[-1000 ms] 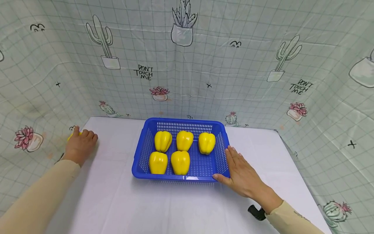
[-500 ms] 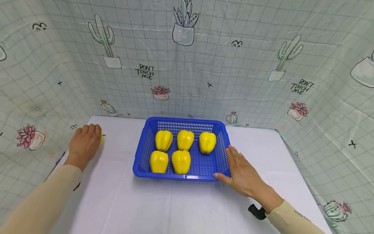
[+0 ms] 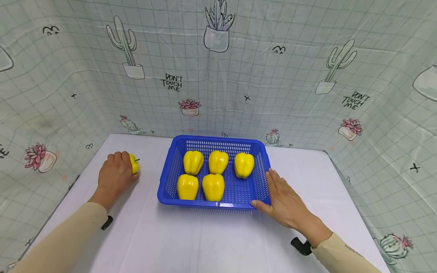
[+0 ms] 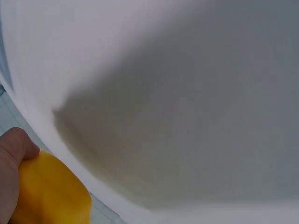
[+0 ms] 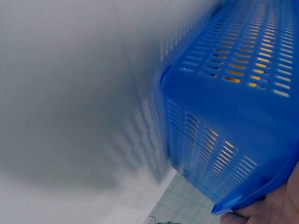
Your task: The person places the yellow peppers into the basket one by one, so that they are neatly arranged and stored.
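A yellow bell pepper (image 3: 134, 163) with a dark stem is gripped in my left hand (image 3: 116, 172), over the left part of the table. In the left wrist view the thumb presses on the pepper (image 4: 53, 189). The blue slotted basket (image 3: 213, 205) stands mid-table, with several yellow bell peppers (image 3: 213, 187) inside in two rows. At its right front corner my right hand (image 3: 286, 204) rests with straight fingers along the right side and the thumb on the front rim. The right wrist view shows fingers (image 5: 275, 207) touching the rim of the basket (image 5: 233, 102).
White cloth covers the table (image 3: 205, 239). A grid-patterned curtain (image 3: 232, 76) with cactus drawings encloses the back and sides. Black wrist mounts (image 3: 301, 246) show under both forearms. The basket's front right compartment area shows bare mesh (image 3: 237, 191).
My left hand has moved right from the table's left edge, carrying the yellow bell pepper. The right hand has stayed at the basket's corner. The view has shifted slightly.
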The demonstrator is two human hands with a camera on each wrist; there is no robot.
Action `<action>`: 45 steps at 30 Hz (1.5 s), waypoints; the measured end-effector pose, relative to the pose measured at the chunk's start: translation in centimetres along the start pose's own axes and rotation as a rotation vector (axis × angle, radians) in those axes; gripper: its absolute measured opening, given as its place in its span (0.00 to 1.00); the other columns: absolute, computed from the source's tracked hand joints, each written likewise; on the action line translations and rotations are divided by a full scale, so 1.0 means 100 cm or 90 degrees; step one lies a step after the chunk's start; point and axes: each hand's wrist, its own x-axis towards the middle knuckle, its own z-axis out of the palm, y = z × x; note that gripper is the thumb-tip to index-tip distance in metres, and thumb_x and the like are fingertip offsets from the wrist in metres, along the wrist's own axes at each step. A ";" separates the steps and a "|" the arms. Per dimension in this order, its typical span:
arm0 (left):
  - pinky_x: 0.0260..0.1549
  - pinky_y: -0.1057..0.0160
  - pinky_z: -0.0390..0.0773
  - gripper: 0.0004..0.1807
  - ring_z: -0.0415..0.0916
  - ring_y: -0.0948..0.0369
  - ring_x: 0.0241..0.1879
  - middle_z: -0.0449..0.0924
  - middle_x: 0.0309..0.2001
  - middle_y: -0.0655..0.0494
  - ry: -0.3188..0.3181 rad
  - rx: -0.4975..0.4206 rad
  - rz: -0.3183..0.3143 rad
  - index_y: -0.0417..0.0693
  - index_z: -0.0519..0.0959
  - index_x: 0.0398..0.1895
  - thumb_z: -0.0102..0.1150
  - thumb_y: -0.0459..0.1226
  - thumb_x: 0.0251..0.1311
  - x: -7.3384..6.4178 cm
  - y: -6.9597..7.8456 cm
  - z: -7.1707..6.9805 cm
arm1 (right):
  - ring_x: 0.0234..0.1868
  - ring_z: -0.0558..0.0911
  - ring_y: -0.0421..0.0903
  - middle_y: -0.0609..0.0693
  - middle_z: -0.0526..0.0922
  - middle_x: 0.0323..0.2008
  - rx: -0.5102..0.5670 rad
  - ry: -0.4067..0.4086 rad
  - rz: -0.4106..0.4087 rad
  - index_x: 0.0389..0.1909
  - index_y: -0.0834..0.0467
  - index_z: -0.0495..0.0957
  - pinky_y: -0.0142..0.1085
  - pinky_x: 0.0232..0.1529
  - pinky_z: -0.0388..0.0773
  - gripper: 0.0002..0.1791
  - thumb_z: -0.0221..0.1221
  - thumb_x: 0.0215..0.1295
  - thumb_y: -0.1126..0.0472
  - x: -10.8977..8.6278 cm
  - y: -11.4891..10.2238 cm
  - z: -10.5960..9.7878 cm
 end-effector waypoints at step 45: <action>0.40 0.37 0.88 0.46 0.76 0.35 0.44 0.69 0.51 0.26 -0.200 -0.073 -0.075 0.24 0.65 0.66 0.67 0.55 0.64 -0.004 0.038 -0.027 | 0.83 0.53 0.69 0.71 0.46 0.83 0.013 -0.008 0.007 0.82 0.72 0.46 0.62 0.82 0.53 0.62 0.52 0.72 0.25 0.002 0.001 0.002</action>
